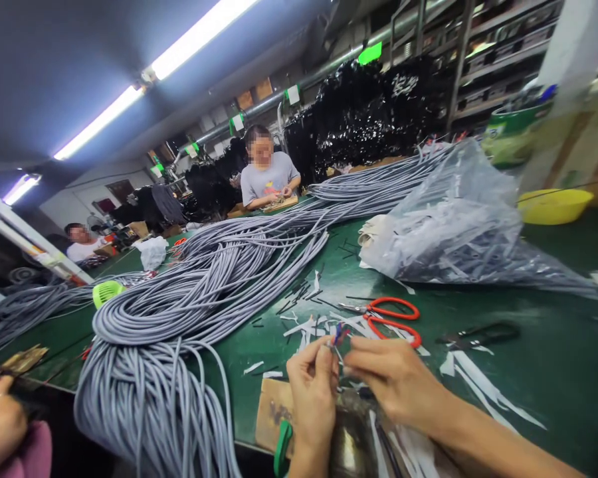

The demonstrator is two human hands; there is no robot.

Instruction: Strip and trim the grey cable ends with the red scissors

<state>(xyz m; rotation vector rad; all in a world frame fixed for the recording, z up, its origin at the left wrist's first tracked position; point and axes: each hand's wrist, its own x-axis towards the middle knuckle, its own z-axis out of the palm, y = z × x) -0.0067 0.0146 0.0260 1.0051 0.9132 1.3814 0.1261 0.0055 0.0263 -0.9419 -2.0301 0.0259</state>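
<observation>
Near the table's front edge, my left hand [315, 385] pinches a cable end with thin red and blue wires [339, 334] fanning out at the top. Close on its right, my right hand [386, 372] has its fingers closed together at the same wires. Just beyond both hands lie red-handled scissors [391, 317] and scraps of white strip [311, 326]. A wooden block [269, 411] sits left of my left wrist, with a green handle [282, 448] beside it. Dark-handled pliers [481, 334] rest to the right.
Large coils of grey cable [164, 312] cover the green table's left side and hang over its edge. A clear plastic bag [448, 232] stands at the back right, near a yellow bowl [555, 206]. A person [269, 176] sits opposite; another person's arm [0, 421] shows lower left.
</observation>
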